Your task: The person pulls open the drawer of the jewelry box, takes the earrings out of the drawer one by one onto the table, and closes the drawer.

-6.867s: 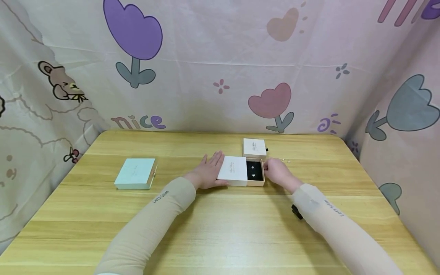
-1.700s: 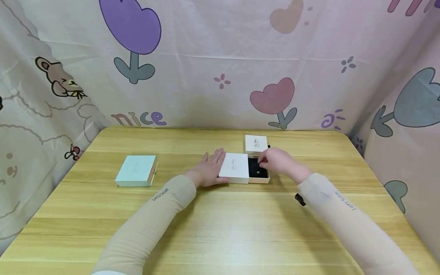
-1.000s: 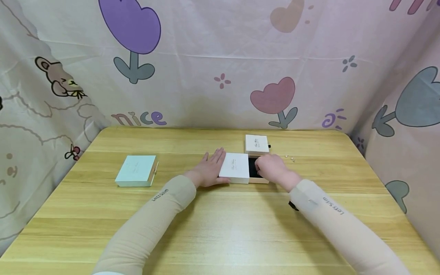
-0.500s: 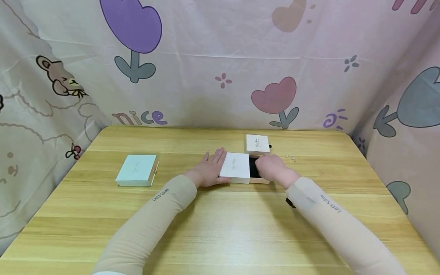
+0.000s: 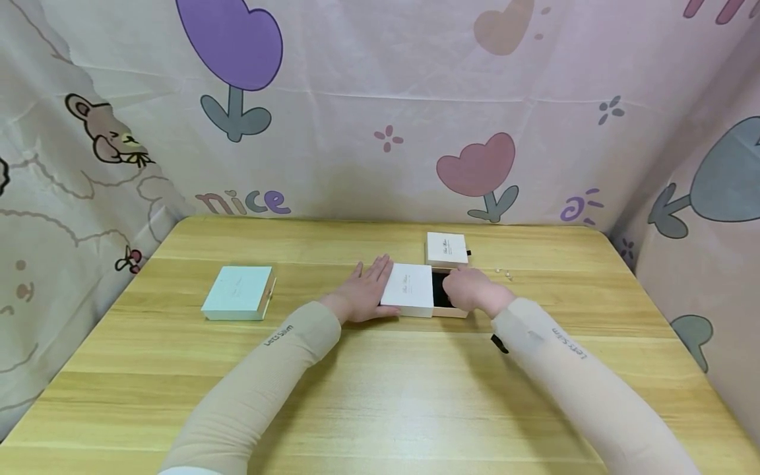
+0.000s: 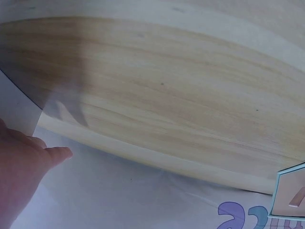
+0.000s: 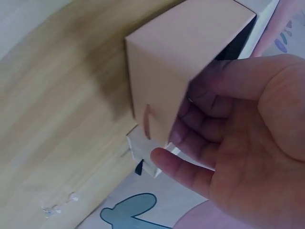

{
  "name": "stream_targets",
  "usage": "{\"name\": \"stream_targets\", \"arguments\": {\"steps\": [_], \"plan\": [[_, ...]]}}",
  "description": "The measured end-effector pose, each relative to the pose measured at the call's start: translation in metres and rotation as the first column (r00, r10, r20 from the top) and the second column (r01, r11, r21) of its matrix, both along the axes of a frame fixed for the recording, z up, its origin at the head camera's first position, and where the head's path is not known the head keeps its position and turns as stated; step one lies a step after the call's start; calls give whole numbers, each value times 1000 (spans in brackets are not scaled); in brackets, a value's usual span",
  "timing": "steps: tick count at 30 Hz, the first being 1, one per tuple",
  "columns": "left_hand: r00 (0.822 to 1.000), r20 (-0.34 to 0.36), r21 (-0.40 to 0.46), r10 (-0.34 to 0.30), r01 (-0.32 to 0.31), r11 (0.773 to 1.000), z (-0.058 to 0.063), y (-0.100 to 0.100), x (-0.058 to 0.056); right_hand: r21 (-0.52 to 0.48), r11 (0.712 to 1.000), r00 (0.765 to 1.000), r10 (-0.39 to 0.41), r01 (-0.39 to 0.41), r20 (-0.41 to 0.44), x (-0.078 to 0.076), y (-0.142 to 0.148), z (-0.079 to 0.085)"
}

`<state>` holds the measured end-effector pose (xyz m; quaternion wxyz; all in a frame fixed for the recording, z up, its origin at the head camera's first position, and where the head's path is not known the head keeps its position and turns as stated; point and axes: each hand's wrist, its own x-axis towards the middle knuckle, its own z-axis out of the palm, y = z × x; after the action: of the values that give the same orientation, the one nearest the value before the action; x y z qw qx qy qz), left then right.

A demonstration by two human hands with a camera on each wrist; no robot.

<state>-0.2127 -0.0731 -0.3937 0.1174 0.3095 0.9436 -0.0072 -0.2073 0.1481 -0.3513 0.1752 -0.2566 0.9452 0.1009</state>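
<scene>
My left hand (image 5: pixel 363 293) lies flat with fingers spread on the left end of a white jewelry box sleeve (image 5: pixel 408 288). From its right side the box's drawer (image 5: pixel 450 312) is slid partway out, with a black insert (image 5: pixel 439 288) inside. My right hand (image 5: pixel 469 289) reaches into that drawer from the right. In the right wrist view its thumb and bent fingers go over the drawer's pinkish end wall (image 7: pixel 155 90); the fingertips are hidden, so what they touch or pinch cannot be made out. No star earrings show on the visible insert.
A smaller white box (image 5: pixel 446 249) with a black pull tab stands just behind the drawer. Tiny shiny pieces (image 5: pixel 505 272) lie on the table right of it. A pale mint box (image 5: pixel 239 292) sits at the left. A printed curtain (image 5: pixel 332 158) hangs behind the table.
Two star earrings showed on the insert earlier, then one; now my right hand covers that spot. It moved from the drawer's end into it, then stayed nearly still. My left hand kept its place.
</scene>
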Motion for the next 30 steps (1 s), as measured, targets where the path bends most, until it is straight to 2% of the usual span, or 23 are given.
{"name": "stream_targets", "arguments": {"steps": [4,9,15,20,24,30], "plan": [[1000,1,4,-2,2,1000,-1,0,-1,24,999,1000,26,-27,14,-2,-3,1],[1000,3,2,-3,3,1000,-1,-1,-2,-14,999,993,-27,29,112,-10,-3,4],[1000,-7,7,-3,3,1000,0,-1,-3,-81,991,957,-79,105,281,-21,0,11],[1000,-7,13,-9,10,1000,-1,0,-4,-88,989,923,-77,119,376,-26,1,16],[1000,-7,25,-7,8,1000,-1,0,-4,-100,989,913,-57,106,404,-29,2,20],[1000,-4,20,-3,3,1000,-2,-1,-3,-161,984,911,-1,74,413,-31,8,21]]}}
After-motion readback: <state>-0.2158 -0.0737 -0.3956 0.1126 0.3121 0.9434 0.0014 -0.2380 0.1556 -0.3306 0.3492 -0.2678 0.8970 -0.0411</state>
